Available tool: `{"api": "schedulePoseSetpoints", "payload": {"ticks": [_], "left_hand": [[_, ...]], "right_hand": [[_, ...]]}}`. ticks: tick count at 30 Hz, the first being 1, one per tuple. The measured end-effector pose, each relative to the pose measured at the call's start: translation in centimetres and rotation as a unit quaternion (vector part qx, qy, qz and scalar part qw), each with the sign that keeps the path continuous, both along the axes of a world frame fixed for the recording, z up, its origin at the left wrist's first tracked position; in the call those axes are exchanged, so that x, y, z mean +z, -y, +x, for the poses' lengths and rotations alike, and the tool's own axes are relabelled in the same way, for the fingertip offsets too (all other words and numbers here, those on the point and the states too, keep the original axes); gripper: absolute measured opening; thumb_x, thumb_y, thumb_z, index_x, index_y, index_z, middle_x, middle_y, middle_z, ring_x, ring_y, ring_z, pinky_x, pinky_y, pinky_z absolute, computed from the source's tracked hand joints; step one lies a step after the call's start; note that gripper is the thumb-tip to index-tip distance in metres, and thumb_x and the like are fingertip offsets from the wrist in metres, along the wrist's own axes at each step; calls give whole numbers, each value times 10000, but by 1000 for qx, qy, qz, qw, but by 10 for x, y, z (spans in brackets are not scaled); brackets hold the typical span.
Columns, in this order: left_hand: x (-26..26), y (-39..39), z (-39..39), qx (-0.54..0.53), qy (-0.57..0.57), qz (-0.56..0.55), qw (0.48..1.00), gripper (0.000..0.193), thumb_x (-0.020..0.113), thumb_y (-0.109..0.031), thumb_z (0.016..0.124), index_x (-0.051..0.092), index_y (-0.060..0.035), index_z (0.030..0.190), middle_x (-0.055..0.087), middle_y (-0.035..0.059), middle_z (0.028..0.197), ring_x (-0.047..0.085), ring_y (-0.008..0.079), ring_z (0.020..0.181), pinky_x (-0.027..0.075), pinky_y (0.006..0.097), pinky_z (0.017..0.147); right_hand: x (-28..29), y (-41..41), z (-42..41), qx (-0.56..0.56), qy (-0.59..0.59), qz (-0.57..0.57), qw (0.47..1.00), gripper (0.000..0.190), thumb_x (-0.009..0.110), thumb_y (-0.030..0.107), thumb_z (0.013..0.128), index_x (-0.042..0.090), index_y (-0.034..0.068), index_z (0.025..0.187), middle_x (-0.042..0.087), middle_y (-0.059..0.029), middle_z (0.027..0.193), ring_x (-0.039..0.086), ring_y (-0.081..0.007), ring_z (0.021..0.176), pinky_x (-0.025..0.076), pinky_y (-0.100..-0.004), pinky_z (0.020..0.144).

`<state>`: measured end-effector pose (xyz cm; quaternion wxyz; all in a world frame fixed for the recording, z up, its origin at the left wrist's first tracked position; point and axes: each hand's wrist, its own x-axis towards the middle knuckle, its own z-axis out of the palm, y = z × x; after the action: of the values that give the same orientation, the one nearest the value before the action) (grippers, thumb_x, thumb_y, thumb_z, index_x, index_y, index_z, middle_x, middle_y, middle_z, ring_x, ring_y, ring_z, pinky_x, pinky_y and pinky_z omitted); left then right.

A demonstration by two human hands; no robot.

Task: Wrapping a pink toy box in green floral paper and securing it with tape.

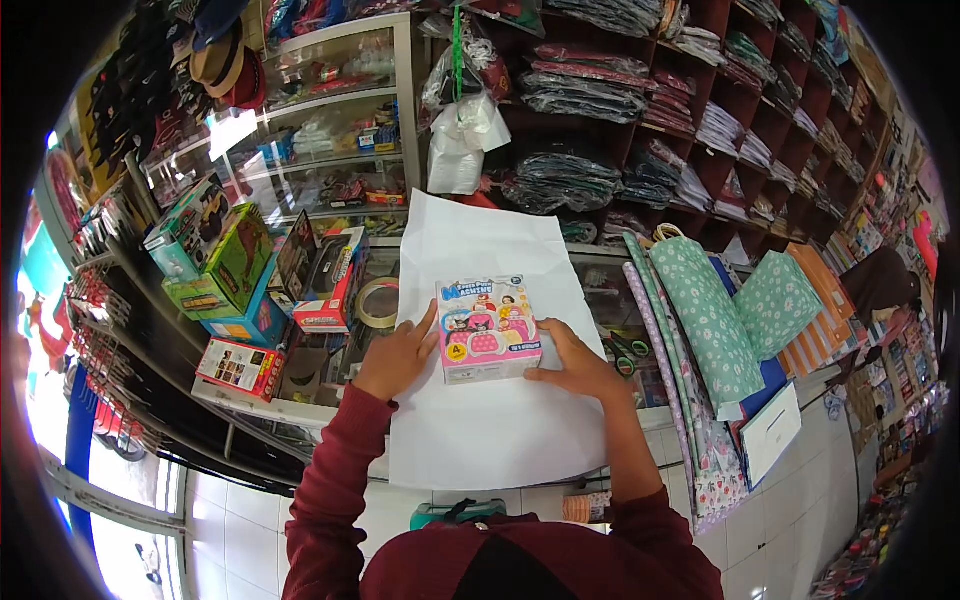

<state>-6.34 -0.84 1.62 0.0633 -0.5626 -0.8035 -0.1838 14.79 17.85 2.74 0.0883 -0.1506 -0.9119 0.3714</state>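
A pink and white cardboard toy box [491, 330] with cartoon figures and printed writing lies flat on a large sheet of white paper [495, 435]. My left hand [397, 356] rests against the box's left side, fingers stretched along that edge. On the opposite side, my right hand [574, 360] has its fingers at the right edge and its thumb at the near right corner. Between them the two hands hold the box near the middle of the sheet. The paper covers part of a glass display counter [307, 375] and its near end hangs past the counter's front edge.
A tape roll [377, 303] sits left of the paper, beside several stacked toy boxes [225, 262]. To the right lie green-handled scissors [624, 354] and rolls of patterned wrapping paper [705, 322]. Shelves of plastic-wrapped clothing [585, 82] stand behind the counter.
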Motion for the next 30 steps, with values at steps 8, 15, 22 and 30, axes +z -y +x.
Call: {"api": "schedulePoseSetpoints", "payload": {"ticks": [8,15,22,30], "left_hand": [[6,-25,-1,40,-62,-42,996,465,332,-372,893,229,-265,1333,503,151,533,520,297,455,434,399,446],[10,-32,-7,40,-58,-52,996,477,353,-395,879,258,-251,1324,527,147,530,553,308,487,455,404,462],[20,-36,-65,-25,40,72,996,479,463,-318,826,369,-99,1241,561,224,884,543,366,850,435,442,724],[23,27,79,-152,-4,-165,974,883,524,-616,680,266,-51,1308,194,342,1293,140,475,1234,176,637,915]], "right_hand": [[-2,6,1,-60,-29,36,997,613,633,246,741,275,34,1190,362,-231,1211,389,-351,1136,362,-373,912],[10,9,-2,-89,14,27,996,693,658,254,716,248,25,1226,362,-245,1213,397,-359,1126,365,-370,903],[38,-2,-24,35,-50,170,984,937,789,261,519,263,76,1271,219,-242,1329,302,-415,1194,303,-396,975],[14,-1,-27,22,-15,81,996,740,740,271,598,383,224,1244,28,-196,1400,288,-382,1217,333,-384,950]]}}
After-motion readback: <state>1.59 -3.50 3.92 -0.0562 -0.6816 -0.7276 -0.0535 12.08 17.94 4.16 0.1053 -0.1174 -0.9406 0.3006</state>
